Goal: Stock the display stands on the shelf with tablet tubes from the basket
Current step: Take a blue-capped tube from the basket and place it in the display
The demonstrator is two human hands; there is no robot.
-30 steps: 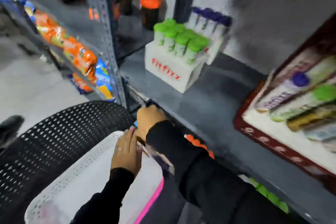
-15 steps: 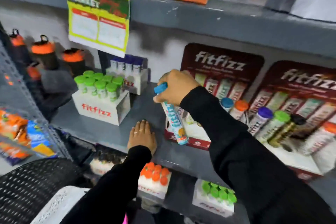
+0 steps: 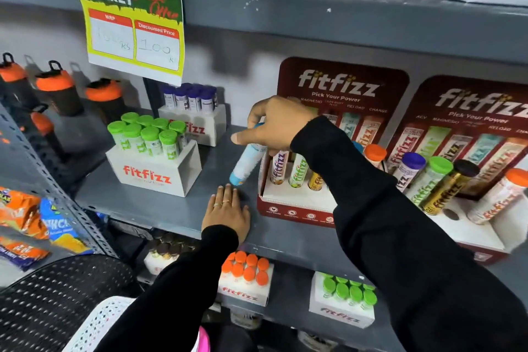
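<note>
My right hand point(image 3: 275, 126) grips a light-blue tablet tube point(image 3: 247, 164) by its upper end; the tube hangs tilted just left of the maroon Fitfizz display stand point(image 3: 291, 210), which holds several upright tubes. My left hand point(image 3: 227, 213) lies flat, fingers spread, on the grey shelf point(image 3: 160, 208) below the tube. A second maroon stand point(image 3: 474, 234) to the right carries tubes with purple, green, black and orange caps. Only a corner of the white perforated basket point(image 3: 98, 323) shows at the bottom left.
A white Fitfizz box of green-capped tubes point(image 3: 151, 157) and another box with purple caps point(image 3: 194, 114) stand on the shelf's left. Orange-lidded bottles point(image 3: 57, 88) sit further left. A price sign point(image 3: 131, 23) hangs above. On the lower shelf are orange-capped point(image 3: 245, 280) and green-capped point(image 3: 345, 300) boxes.
My right hand lifted a blue tube from the basket to the shelf, then tipped it left beside the maroon stand. My left hand went from the basket onto the shelf and stays flat.
</note>
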